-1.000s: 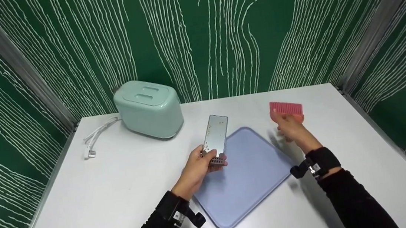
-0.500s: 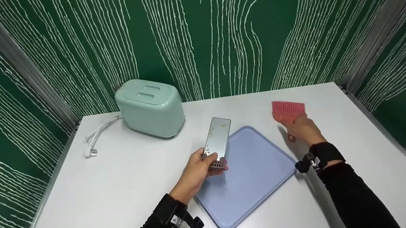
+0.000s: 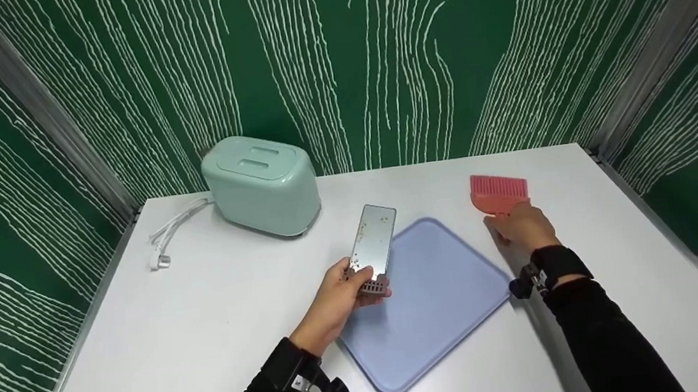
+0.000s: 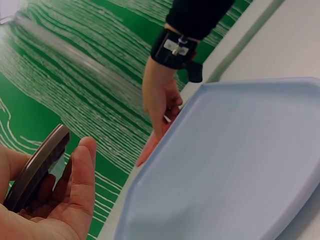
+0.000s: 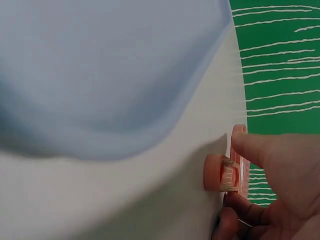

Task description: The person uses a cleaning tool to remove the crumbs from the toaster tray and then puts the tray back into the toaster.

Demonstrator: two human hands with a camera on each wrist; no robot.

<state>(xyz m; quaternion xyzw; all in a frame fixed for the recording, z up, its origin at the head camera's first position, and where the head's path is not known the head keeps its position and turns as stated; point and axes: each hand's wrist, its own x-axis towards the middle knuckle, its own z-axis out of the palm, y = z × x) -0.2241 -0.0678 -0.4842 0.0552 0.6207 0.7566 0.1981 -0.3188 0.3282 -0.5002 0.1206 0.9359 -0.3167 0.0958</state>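
Observation:
My left hand (image 3: 337, 292) grips the slotted grey end of a metal crumb tray (image 3: 374, 235), thumb on top. Small brown crumbs dot its shiny surface, and it is held above the left corner of a blue tray (image 3: 426, 304). In the left wrist view only the dark end of the crumb tray (image 4: 37, 167) shows. Beyond the blue tray's right side, my right hand (image 3: 524, 228) pinches a pink-red brush (image 3: 498, 194) low at the white table, bristles toward the back wall. The right wrist view shows thumb and fingers about the brush (image 5: 220, 172); its handle is partly hidden.
A mint-green toaster (image 3: 261, 185) stands at the back left, with its white cord and plug (image 3: 162, 260) lying beside it. The white table (image 3: 210, 350) is enclosed by green walls (image 3: 400, 63) with white wavy lines.
The right hand has shifted back toward the person along the brush, from near its bristles to its handle, and the brush has come down to the table. The left hand has barely moved.

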